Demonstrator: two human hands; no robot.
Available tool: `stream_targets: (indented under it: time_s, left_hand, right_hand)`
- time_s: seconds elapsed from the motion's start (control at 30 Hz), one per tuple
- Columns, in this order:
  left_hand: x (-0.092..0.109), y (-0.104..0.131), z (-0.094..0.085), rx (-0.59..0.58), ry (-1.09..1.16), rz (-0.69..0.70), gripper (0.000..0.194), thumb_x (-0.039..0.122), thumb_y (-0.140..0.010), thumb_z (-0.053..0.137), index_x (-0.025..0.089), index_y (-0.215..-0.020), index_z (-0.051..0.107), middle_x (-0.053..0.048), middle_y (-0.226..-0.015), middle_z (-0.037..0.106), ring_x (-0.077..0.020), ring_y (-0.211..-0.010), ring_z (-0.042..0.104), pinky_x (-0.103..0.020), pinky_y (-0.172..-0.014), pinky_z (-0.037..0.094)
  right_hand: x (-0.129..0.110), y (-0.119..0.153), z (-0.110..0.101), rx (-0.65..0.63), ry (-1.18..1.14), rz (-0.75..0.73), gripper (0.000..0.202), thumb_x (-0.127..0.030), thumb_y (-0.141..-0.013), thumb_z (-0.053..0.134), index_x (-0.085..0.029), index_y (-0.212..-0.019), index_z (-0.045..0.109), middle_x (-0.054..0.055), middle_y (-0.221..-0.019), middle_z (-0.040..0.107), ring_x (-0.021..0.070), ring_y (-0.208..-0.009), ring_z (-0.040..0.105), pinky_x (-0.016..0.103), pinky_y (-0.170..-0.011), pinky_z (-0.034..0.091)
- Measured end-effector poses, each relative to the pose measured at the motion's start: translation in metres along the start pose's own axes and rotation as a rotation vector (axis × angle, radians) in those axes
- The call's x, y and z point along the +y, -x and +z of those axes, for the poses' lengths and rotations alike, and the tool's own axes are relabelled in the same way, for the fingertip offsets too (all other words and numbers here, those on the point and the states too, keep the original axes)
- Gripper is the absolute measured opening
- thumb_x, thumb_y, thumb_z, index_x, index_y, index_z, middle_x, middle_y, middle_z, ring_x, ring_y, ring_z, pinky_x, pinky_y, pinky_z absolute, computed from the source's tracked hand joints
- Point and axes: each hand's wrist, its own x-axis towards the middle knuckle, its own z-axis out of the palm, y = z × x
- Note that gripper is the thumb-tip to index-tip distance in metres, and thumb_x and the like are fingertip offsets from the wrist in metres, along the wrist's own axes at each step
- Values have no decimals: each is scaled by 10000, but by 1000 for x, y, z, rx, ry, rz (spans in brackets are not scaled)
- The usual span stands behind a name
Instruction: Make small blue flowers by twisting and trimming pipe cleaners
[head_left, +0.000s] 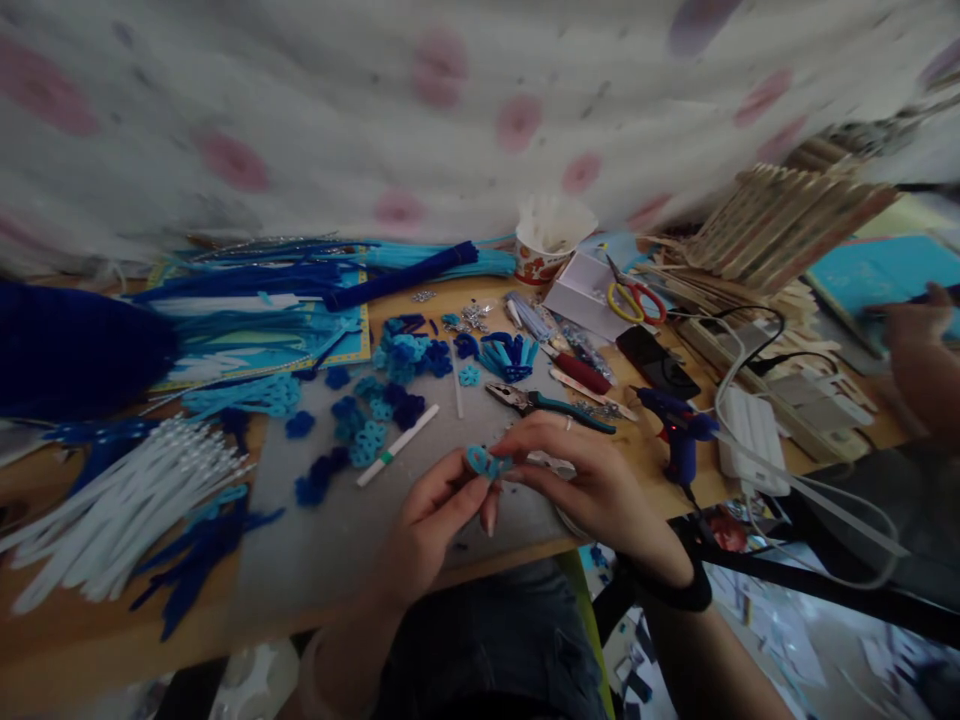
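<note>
A small light-blue looped fuzzy piece (pixel 484 461) is pinched between both hands over the front edge of the grey mat (pixel 300 560). My left hand (pixel 442 505) grips its left and lower side with thumb and fingers. On its right side, the fingertips of my right hand (pixel 570 470) close on it. Beyond the hands, light-blue looped flowers (pixel 367 443) and dark-blue fuzzy flowers (pixel 405 408) lie on the mat. A white stick with a green band (pixel 397 446) rests just left of the hands, and pliers (pixel 551 405) lie behind my right hand.
A blue glue gun (pixel 679 440), a black phone (pixel 658 362), scissors (pixel 636 300) and a white power strip (pixel 754 440) occupy the right. White stems (pixel 127 510) and blue stems (pixel 255 290) cover the left. Another person's hand (pixel 922 320) is at far right.
</note>
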Motion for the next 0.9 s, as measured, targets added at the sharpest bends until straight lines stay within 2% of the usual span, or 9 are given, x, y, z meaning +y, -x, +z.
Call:
stream_targets:
  time_s: [0.17,0.33,0.6,0.73,0.9]
  left_hand:
    - [1,-2,0,-25,24,-55,251,410,-946,640,180,-847,655,24,-643,554,-117,-628,494,-251,-643,392]
    - [-4,-3,-2,24,-86,23,264,377,-979,607,183,-806,649,22,-666,568,-113,-638,501,-244,-637,393]
    - [0,-4,4,28,-30,-32,249,339,-962,601,186,-770,641,26,-621,530,-116,-590,464,-250,-592,385]
    - [5,-3,4,19,-185,23,251,338,-983,550,193,-792,624,29,-646,514,-121,-596,459,-251,-581,382]
    - [11,0,6,79,-571,166,257,248,-989,512,200,-742,565,24,-681,510,-135,-655,491,-265,-632,384]
  right_hand:
    - [4,-1,-3,-11,55,-66,193,-368,-1031,552,-236,-998,689,38,-891,713,188,-845,688,299,-751,553]
    - [9,-1,3,21,49,-98,225,-401,-1037,531,-223,-966,648,31,-846,681,175,-780,658,289,-695,524]
    - [7,3,0,-43,-59,-143,99,-280,-1026,576,-226,-986,649,44,-936,649,166,-857,646,281,-745,539]
    - [0,4,-6,-51,-93,-45,16,-210,-986,641,-218,-981,654,29,-925,679,160,-873,654,275,-788,529]
    - [-12,4,0,59,-125,214,97,-167,-898,723,-217,-893,640,-24,-792,660,122,-719,628,230,-674,505]
